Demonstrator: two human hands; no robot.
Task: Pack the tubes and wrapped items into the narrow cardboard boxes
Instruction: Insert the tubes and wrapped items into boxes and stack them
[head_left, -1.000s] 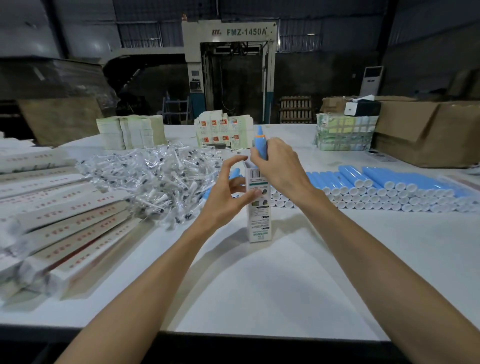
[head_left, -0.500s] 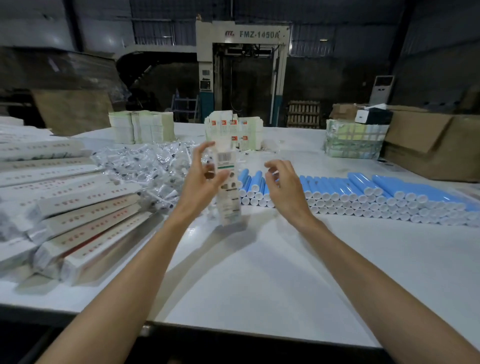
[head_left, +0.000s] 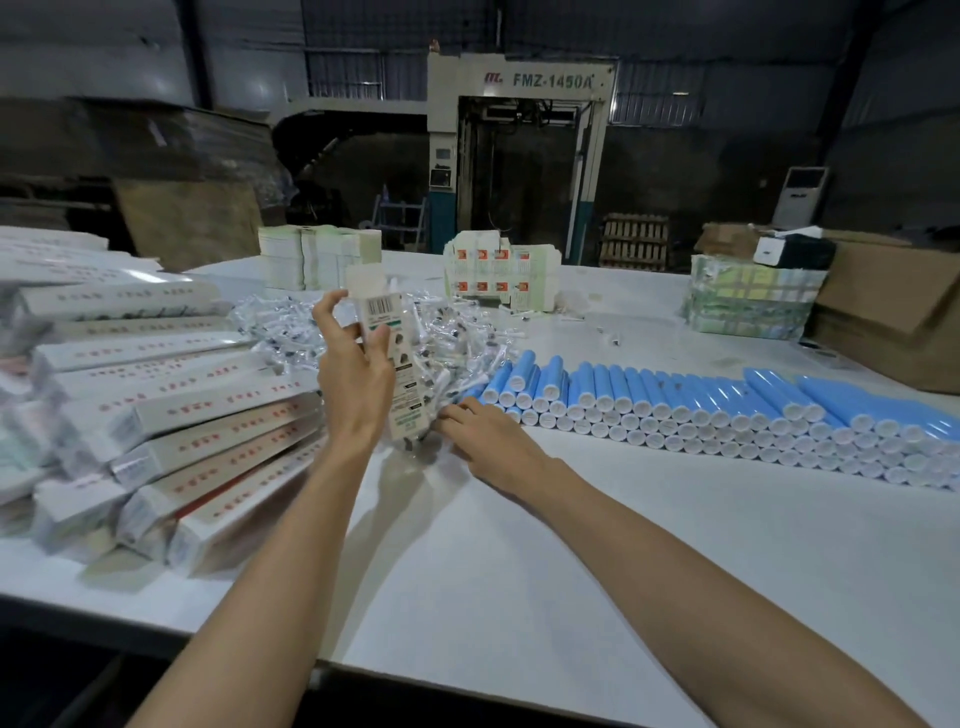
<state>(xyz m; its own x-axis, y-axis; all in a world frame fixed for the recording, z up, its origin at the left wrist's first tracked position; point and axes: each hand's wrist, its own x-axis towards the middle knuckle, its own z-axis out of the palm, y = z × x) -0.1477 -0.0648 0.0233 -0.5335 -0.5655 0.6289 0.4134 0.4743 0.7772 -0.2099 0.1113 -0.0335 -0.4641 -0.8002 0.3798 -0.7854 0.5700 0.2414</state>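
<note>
My left hand (head_left: 353, 384) grips a narrow white cardboard box (head_left: 397, 332) upright, its top flap open, in front of a heap of clear-wrapped small items (head_left: 462, 332). My right hand (head_left: 488, 441) lies low on the table, palm down. Its fingers reach left and touch the heap's near edge beside the box's bottom end. I cannot see anything held in it. Blue tubes (head_left: 675, 395) with white caps lie in stacked rows to the right of that hand.
Long white boxes (head_left: 182, 415) are piled at the left. Stacks of flat cartons (head_left: 317, 254) and printed cartons (head_left: 498, 275) stand at the back. A wrapped bundle (head_left: 748, 296) and a large brown cardboard box (head_left: 893, 306) sit far right. White table (head_left: 519, 597).
My right hand pushed a blue tube into the box, let go, then dropped to the heap of wrapped items. My left hand carried the box left and higher.
</note>
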